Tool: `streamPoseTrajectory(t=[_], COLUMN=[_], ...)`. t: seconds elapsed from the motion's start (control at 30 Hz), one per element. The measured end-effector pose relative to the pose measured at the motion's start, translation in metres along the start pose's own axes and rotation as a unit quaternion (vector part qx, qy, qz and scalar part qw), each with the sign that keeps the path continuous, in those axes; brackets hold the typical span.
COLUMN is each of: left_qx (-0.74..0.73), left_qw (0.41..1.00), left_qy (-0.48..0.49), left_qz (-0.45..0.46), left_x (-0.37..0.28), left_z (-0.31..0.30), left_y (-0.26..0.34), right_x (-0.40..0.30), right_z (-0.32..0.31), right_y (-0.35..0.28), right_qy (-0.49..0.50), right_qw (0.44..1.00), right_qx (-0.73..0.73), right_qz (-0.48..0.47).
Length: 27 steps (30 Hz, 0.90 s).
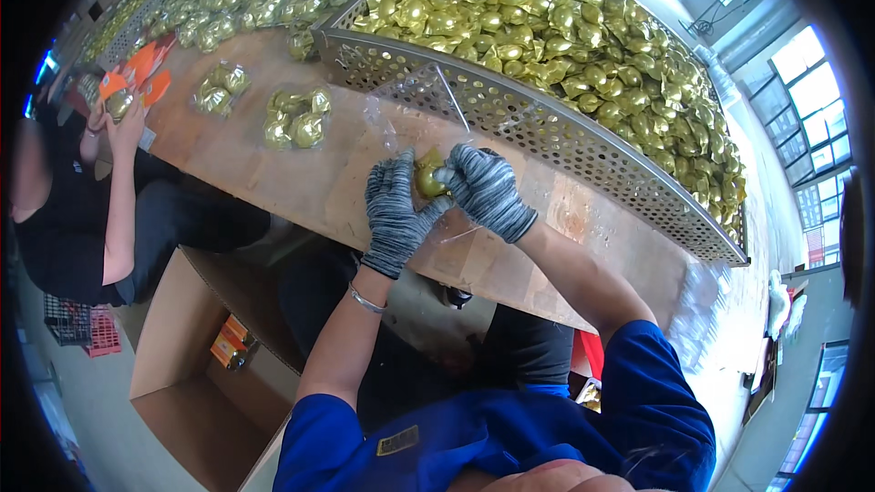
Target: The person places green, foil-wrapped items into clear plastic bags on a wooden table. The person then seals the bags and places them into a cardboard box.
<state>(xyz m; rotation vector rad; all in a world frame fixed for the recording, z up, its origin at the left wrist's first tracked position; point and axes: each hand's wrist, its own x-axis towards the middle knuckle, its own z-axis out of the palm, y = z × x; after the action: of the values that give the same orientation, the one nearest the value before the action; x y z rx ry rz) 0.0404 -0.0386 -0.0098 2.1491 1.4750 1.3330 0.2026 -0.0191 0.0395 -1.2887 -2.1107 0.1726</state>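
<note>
Both of my hands wear grey striped knit gloves. My left hand (400, 212) cups a gold foil-wrapped ball (428, 181) from the left, its thumb passing below it. From the right, my right hand (484, 188) pinches at the same ball with bent fingers. Under and beyond my hands lies a clear plastic clamshell pack (417, 99), its lid standing up against the perforated metal tray; my gloves hide much of its base. Two clear packs filled with gold-wrapped balls, a nearer pack (297, 117) and a farther pack (222, 89), sit on the wooden table (335, 184) to the left.
A perforated metal tray (547, 130) heaped with gold-wrapped balls borders the far side. More filled packs (236, 3) cover the table's far left. A co-worker (123, 130) holds a pack with orange card. Below the table edge stands an open cardboard box (171, 328). Clear plastic packs (697, 314) lie right.
</note>
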Motion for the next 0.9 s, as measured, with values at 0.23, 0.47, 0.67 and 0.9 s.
streamPoseTrajectory(t=[0.23,0.47,0.67,0.9], left_qx=[0.051,-0.039,-0.038,-0.118], left_qw=[0.997,0.998,0.995,0.989], left_qy=[0.022,-0.030,-0.073,-0.053], left_qz=[0.052,0.050,0.055,0.064], left_x=[0.009,0.022,0.030,0.028], left_z=[0.005,-0.005,-0.007,-0.002], left_y=[0.014,0.010,0.010,0.012], right_x=[0.003,0.002,0.008,0.058], right_z=[-0.001,0.016,0.004,-0.066], right_y=[0.008,0.007,0.009,0.022], right_qy=[-0.013,0.015,-0.080,-0.220], right_qw=[1.000,0.999,0.995,0.959], right_qx=[-0.018,-0.028,0.018,0.147], right_qz=[-0.020,-0.041,0.058,-0.104])
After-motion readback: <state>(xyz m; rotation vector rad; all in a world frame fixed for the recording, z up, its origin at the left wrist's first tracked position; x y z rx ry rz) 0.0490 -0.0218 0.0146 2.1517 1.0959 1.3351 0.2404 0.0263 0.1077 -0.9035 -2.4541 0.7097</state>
